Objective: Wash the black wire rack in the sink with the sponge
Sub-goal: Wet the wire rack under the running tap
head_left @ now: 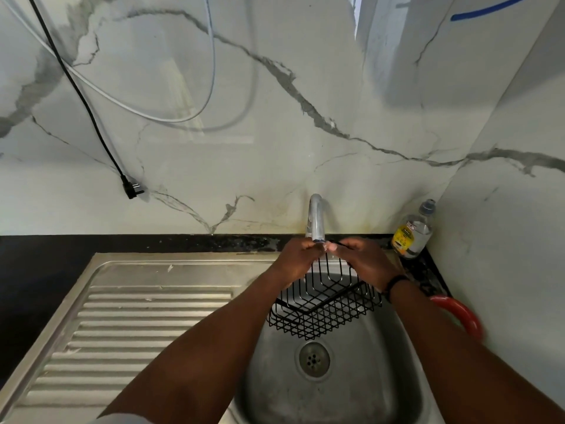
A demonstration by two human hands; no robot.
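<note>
The black wire rack (324, 304) hangs tilted over the steel sink basin (360, 387), its upper rim raised right under the tap spout (315, 218). My left hand (295, 261) grips the rack's top edge on the left. My right hand (363, 261) pinches the same top wire on the right, just below the spout's mouth. The rack's lower mesh part reaches down toward the drain (313, 360). No sponge shows in this view.
A ribbed steel draining board (137, 325) lies left of the basin. A clear bottle with a yellow label (412, 232) stands in the back right corner. A red ring-shaped object (458, 313) sits at the right wall. A black cable with plug (133, 186) hangs on the marble wall.
</note>
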